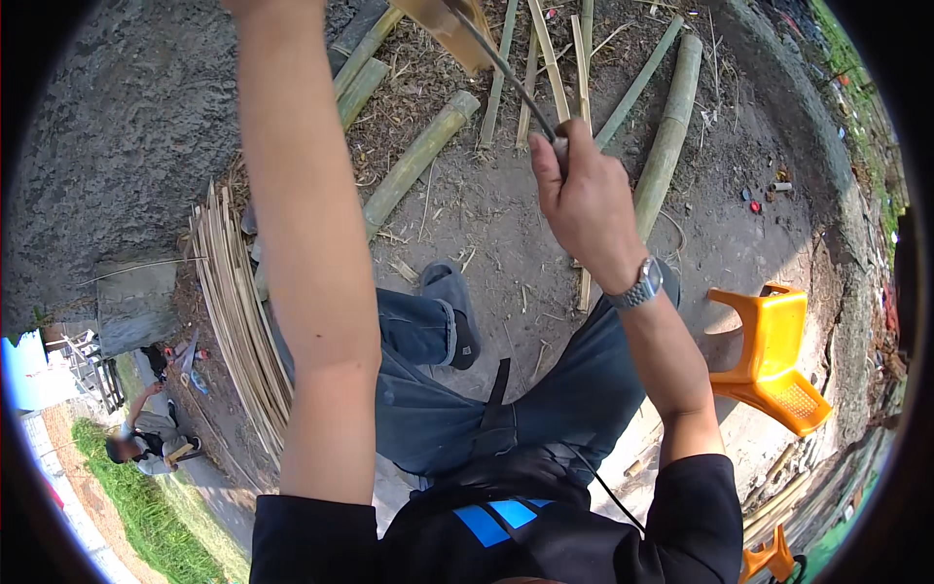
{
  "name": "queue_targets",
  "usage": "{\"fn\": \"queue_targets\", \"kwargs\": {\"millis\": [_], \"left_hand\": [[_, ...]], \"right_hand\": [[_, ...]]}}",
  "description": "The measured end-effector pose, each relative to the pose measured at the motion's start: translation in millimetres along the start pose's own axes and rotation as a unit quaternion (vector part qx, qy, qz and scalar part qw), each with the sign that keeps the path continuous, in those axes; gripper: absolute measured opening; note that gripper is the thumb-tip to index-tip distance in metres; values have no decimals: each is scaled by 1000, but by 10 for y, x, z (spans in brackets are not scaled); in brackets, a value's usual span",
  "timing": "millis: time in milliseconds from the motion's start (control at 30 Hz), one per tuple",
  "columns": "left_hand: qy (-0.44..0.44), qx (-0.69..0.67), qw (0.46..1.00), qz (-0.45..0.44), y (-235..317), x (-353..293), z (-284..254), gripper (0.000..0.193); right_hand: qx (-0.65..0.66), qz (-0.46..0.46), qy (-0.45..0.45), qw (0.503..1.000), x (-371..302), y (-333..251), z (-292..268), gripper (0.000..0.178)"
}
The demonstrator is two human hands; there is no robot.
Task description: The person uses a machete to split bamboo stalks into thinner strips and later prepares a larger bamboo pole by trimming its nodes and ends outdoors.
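Note:
My right hand [587, 192], with a metal-banded watch [642, 284] on the wrist, is closed around the handle of a long knife [513, 80]. Its dark, narrow edge slants up and left to the top of the picture. Beside that edge is a broad, shiny tan surface [443, 34]; whether it is the blade's flat side or a piece of bamboo I cannot tell. My left arm reaches far forward. Only the base of my left hand [275, 6] shows at the upper edge, its fingers out of sight.
Bamboo poles [420, 161] and split strips [550, 63] lie ahead on the dirt. A bundle of thin strips [238, 311] is at my left, an orange plastic stool [764, 355] at my right. Another person [156, 438] sits far left. A low concrete edge [812, 127] curves along the right.

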State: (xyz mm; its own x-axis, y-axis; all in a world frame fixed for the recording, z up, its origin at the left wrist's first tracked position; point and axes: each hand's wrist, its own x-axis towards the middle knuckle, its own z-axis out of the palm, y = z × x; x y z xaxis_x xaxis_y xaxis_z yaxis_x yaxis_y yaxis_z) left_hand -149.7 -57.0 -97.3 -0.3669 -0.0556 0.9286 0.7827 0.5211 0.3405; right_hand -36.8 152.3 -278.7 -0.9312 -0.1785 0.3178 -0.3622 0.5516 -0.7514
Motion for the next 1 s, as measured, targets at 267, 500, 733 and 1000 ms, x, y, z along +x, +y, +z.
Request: {"fn": "queue_targets", "kwargs": {"millis": [267,500,733,1000], "left_hand": [[89,53,798,-594,-812,-3112,57,147],[54,-52,840,-538,-972,-2219,232,123],[-69,-27,828,-555,-714,-1512,410,95],[-491,203,819,-214,-226,-1656,331,76]], "right_hand": [[-147,276,-250,916,-1070,2286,1605,52],[-148,267,-143,942,-827,2494,1032,54],[-65,333,-205,918,-897,2547,809,56],[-115,313,-189,923,-1234,2283,631,58]]}}
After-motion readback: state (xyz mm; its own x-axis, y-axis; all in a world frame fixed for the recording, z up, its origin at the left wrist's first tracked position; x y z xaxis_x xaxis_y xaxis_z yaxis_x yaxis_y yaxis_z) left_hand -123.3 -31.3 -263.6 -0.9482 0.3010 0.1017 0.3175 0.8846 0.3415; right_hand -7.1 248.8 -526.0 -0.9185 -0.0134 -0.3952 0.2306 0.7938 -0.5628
